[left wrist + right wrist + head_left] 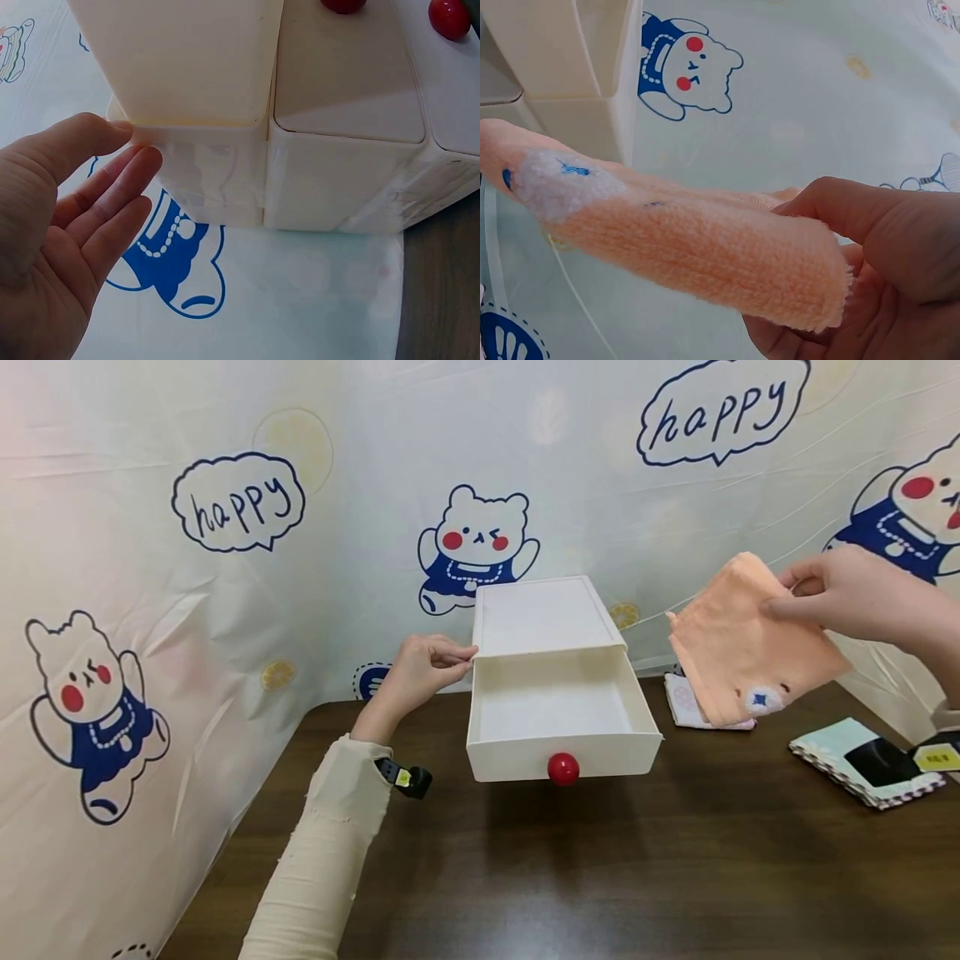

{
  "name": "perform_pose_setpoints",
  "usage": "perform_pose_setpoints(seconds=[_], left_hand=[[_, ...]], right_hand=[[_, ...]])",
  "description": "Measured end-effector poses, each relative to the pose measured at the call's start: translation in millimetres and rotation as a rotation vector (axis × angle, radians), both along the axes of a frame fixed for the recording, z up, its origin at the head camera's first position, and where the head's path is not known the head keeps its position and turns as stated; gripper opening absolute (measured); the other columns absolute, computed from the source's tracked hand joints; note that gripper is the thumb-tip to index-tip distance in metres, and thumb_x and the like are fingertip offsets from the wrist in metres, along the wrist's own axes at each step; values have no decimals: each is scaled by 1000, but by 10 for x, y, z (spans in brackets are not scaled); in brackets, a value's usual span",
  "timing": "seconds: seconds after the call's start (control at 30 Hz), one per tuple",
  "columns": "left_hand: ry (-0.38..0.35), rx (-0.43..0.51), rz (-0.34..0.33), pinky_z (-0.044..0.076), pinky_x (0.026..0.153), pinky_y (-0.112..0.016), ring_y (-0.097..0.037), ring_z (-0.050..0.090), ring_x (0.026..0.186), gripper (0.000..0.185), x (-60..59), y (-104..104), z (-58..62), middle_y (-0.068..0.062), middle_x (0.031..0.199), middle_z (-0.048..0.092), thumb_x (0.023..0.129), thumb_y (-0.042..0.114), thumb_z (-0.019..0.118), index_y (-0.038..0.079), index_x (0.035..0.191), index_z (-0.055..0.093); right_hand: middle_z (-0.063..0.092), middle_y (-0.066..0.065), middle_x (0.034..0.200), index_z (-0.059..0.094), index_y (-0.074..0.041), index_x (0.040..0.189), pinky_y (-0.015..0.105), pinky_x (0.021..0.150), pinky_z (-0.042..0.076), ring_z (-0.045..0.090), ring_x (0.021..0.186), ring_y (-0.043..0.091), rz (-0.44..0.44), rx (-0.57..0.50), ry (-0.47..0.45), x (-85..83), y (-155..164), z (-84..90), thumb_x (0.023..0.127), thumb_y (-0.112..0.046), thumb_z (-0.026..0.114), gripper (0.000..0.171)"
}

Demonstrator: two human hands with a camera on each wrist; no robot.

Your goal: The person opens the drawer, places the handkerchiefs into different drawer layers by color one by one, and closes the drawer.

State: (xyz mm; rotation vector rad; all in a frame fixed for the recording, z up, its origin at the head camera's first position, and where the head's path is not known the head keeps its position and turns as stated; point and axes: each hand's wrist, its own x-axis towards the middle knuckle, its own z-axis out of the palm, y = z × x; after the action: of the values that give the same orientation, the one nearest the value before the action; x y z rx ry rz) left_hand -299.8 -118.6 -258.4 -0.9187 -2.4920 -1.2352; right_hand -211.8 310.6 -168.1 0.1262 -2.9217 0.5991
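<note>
My right hand point(855, 597) pinches a folded orange towel point(738, 635) by its edge, lifted over the right part of the table. Plush pile and a fuzzy white patch with blue stitching point(570, 184) show in the right wrist view. My left hand point(420, 672) grips the left front edge of a white drawer cabinet point(547, 614), thumb at the rim. The cabinet's top drawer point(562, 760) is pulled out, bare inside, with a red ball knob point(563, 768) on its front. In the left wrist view, closed drawers point(345, 75) sit beneath it, also with red knobs.
On the dark wooden table point(600, 877), a pale folded cloth point(682, 702) lies right of the cabinet, partly behind the orange towel. A mint-green folded cloth point(832, 743) with a checked edge lies farther right. A printed curtain point(360, 527) hangs behind.
</note>
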Motion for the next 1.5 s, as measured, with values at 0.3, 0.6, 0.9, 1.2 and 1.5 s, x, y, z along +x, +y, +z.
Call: perform_pose_setpoints(seconds=[0.3,0.6,0.9,1.2,1.5], left_hand=[[0,0,5,53,73,-27,-20,61,82,26,18,-5,-1,-11,94,64,81,1,68,2,106,68],[18,-2,1,53,74,-26,-18,60,82,26,5,7,-11,-9,94,64,81,3,68,3,107,67],[27,-11,15,53,75,-26,-18,59,82,25,10,10,-25,-8,94,63,82,4,68,3,107,68],[16,0,17,53,75,-26,-18,59,82,26,20,3,-26,-7,94,64,82,4,68,4,107,67],[14,-1,26,53,75,-26,-17,59,82,26,30,11,-25,-8,94,64,82,4,68,4,107,67]], right_hand=[[55,5,65,57,11,105,26,50,38,47,61,21,0,-6,35,44,-194,207,88,-23,60,38],[62,12,78,55,8,110,24,52,41,49,66,19,18,-60,35,54,-325,339,90,-29,57,43],[63,9,83,56,3,114,23,54,39,50,68,16,75,-106,50,11,-548,363,90,-34,56,44],[64,12,85,56,5,114,23,53,40,52,66,19,148,-123,65,12,-799,338,92,-29,55,41],[66,12,83,60,5,109,21,53,42,55,61,16,229,-160,86,34,-1051,287,91,-22,57,32]])
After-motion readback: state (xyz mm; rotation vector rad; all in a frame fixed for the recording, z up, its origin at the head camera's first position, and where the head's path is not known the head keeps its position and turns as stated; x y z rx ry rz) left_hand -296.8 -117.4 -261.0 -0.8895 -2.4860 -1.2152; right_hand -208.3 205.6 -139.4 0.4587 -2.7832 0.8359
